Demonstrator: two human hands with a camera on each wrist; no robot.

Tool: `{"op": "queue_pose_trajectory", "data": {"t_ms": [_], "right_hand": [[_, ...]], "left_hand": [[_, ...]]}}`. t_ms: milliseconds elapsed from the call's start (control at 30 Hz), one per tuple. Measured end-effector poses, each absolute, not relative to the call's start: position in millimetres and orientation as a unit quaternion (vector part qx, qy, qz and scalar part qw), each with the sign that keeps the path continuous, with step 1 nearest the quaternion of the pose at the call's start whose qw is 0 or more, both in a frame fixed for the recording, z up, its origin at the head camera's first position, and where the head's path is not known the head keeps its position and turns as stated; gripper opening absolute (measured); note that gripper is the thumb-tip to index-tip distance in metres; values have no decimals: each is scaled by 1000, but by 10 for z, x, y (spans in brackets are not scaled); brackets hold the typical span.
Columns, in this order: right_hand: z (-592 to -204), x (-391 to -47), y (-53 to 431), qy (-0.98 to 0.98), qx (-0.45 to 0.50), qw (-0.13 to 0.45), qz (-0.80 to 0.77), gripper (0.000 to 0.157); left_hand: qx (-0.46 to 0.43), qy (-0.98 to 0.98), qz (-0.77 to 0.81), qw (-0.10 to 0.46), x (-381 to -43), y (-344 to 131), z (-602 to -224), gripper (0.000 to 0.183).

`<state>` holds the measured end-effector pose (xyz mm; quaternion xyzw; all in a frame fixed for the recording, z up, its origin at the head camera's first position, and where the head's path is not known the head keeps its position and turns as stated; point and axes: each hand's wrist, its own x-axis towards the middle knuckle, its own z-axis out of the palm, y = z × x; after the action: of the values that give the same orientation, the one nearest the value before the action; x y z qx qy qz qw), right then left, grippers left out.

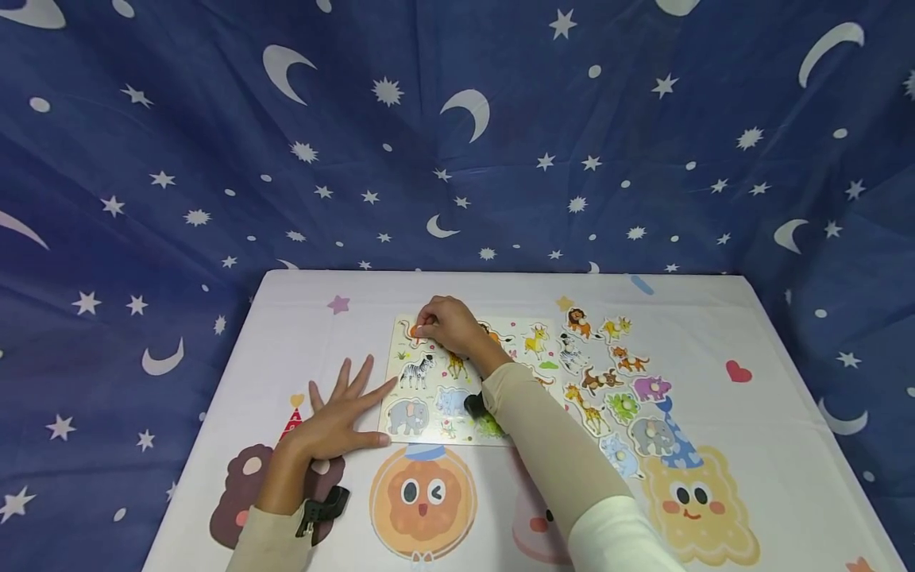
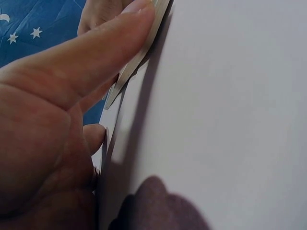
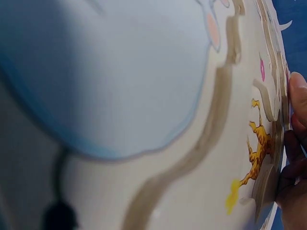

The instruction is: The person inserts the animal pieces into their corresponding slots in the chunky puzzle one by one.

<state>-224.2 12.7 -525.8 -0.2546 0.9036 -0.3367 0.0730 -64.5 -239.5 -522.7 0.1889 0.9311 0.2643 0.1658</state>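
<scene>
One animal puzzle board (image 1: 433,433) is laid on the counter (image 1: 307,318), long axis left to right, its printed animals (image 1: 417,372) upright to the wearer. At its far-left corner, an orange piece (image 1: 412,331) is pinched in the grip of the right hand (image 1: 448,322); the left hand (image 1: 339,417) is splayed, touching the near-left edge.

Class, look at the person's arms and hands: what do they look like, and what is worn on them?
Both hands, left hand and right hand, are gloveless. The left sleeve is beige; the right sleeve is beige too, turning white further up. A black band circles the left wrist, and a small black piece shows by the right cuff.
</scene>
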Motion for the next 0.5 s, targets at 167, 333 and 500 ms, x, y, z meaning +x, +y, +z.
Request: {"op": "queue_pose_trajectory", "data": {"t_ms": [167, 333, 500], "right_hand": [[-5233, -2234, 132, 907, -263, 72, -321, 15], [-5238, -2250, 110, 911, -268, 66, -306, 15], [-5256, -2256, 77, 917, -267, 66, -289, 16]], "left_hand": [[189, 931, 266, 164, -644, -2383, -5224, 91], [187, 931, 266, 163, -646, -2378, -5224, 91], [188, 931, 266, 163, -640, -2382, -5213, 91]]}}
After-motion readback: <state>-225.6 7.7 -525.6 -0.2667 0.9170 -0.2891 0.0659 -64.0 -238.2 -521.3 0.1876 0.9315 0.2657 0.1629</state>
